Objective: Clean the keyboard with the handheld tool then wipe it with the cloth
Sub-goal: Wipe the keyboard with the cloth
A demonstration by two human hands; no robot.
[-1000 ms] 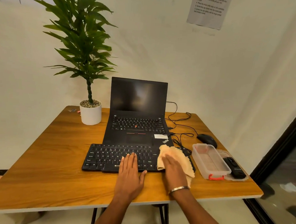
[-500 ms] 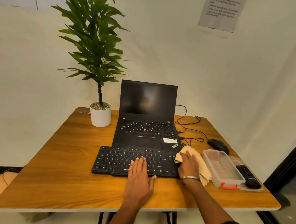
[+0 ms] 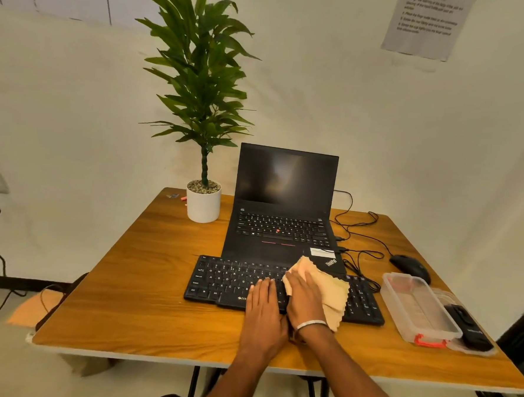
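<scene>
Left hand (image 3: 263,313) lay flat, fingers straight and relaxed, on the near edge of the flat black external keyboard (image 3: 234,284), near the wooden table's (image 3: 144,298) front edge. Right hand (image 3: 305,302), fingers extended, pressed the pale peach scalloped cloth (image 3: 326,286) onto the keys; cloth lay under and beyond the fingers. Behind: open black laptop (image 3: 285,206). Right edge: clear plastic box (image 3: 419,309).

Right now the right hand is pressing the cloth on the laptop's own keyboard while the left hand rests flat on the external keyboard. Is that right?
Not quite. The head view shows the right hand pressing the cloth on the external keyboard, not on the laptop keys. The left hand does rest flat on the external keyboard.
</scene>
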